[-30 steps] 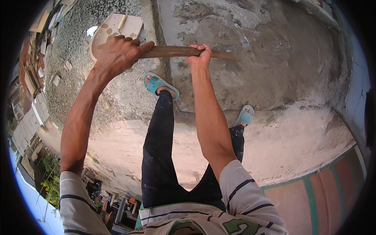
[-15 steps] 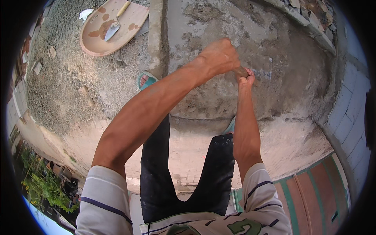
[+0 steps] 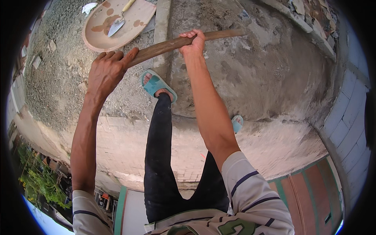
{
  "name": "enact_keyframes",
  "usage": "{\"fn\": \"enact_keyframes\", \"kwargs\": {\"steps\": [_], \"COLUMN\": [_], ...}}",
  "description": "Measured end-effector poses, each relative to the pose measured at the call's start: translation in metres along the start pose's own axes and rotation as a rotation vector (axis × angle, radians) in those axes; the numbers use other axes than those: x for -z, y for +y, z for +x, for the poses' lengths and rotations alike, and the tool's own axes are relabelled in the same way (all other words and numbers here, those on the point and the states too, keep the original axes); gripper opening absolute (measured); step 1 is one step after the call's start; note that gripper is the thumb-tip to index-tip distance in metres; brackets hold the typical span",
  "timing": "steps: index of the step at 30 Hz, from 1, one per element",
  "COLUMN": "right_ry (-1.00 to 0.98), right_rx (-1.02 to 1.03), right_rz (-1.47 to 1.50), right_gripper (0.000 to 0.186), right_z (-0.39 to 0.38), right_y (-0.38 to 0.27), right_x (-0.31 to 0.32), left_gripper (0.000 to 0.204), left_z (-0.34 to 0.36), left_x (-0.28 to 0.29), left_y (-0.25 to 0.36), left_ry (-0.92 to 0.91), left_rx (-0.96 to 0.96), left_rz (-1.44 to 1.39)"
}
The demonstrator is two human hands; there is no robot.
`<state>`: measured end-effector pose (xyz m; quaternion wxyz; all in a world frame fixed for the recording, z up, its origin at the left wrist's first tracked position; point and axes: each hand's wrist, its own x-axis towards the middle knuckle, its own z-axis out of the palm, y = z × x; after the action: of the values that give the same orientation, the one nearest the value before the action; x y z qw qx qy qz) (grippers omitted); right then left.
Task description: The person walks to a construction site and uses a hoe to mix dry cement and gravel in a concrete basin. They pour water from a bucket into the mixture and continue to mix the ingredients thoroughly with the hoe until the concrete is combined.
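Note:
A long wooden tool handle (image 3: pixel 164 46) slants across in front of me, over the grey ground. My left hand (image 3: pixel 106 70) is closed round its left end, with the thumb lying along the wood. Further along, my right hand (image 3: pixel 194 42) wraps round the shaft with curled fingers. The handle's far end reaches out over the wet-looking grey cement surface (image 3: pixel 266 74); what sort of head it carries I cannot make out. Just beyond my left hand is a round clay-coloured basin (image 3: pixel 92 33) with damp patches. A trowel (image 3: pixel 116 26) with a pale handle lies in it.
A raised concrete strip (image 3: pixel 161 29) divides gravel (image 3: pixel 58 78) on the left from the cement. My sandalled left foot (image 3: pixel 158 86) stands by the strip, my right foot (image 3: pixel 237 122) at a ledge. Rubble (image 3: pixel 317 19) lies far right, beside a block wall (image 3: pixel 348 113).
My hands have spread apart along the handle. The left moved left and nearer, the right swung left and farther away. The handle now lies across the view, and my left foot shows more.

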<state>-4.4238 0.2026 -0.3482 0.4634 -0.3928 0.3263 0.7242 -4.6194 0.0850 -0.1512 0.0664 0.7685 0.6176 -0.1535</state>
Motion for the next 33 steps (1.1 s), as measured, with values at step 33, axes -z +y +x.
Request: {"fn": "enact_keyframes", "kwargs": {"steps": [33], "right_ry": [0.425], "right_rx": [-0.001], "right_rz": [-0.957], "right_gripper": [0.014], "right_z": [-0.095], "right_y": [-0.061], "right_x": [0.127], "left_gripper": [0.055], "left_z": [-0.134], "left_x": [-0.004], "left_y": [0.25], "left_ry": [-0.356], "left_rx": [0.647], "left_rz": [-0.901]}}
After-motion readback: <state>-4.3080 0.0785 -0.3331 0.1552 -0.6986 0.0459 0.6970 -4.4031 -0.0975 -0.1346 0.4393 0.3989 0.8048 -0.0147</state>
